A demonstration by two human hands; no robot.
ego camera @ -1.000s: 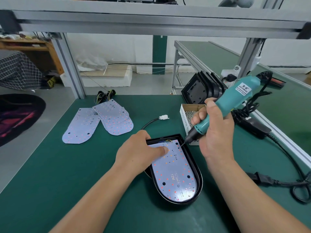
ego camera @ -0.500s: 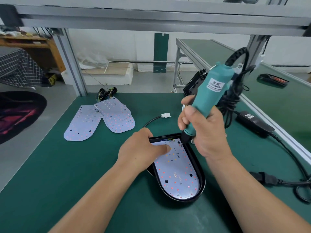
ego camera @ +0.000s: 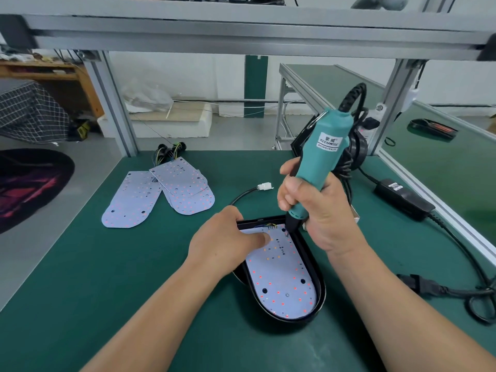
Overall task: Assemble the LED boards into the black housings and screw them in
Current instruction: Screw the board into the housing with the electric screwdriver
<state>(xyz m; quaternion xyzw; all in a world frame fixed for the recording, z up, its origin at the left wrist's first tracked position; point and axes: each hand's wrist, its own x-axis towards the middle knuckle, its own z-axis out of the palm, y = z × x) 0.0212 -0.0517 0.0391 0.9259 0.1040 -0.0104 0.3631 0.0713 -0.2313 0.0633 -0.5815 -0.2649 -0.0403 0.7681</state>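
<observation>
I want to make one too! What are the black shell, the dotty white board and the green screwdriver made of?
Black housing: probably smooth plastic, slightly glossy, light glints on its rim; maybe painted metal. LED board: thin, flat, matte white sheet with printed dots, likely circuit board. Screwdriver: teal body, dull sheen, probably moulded plastic.

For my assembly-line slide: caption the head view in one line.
Right hand holds a teal screwdriver tip-down on the LED board in its black housing; left hand presses the board.

I see a glossy black plastic housing on a matt green mat. Far frame: brushed aluminium; screwdriver: smooth teal plastic.
</observation>
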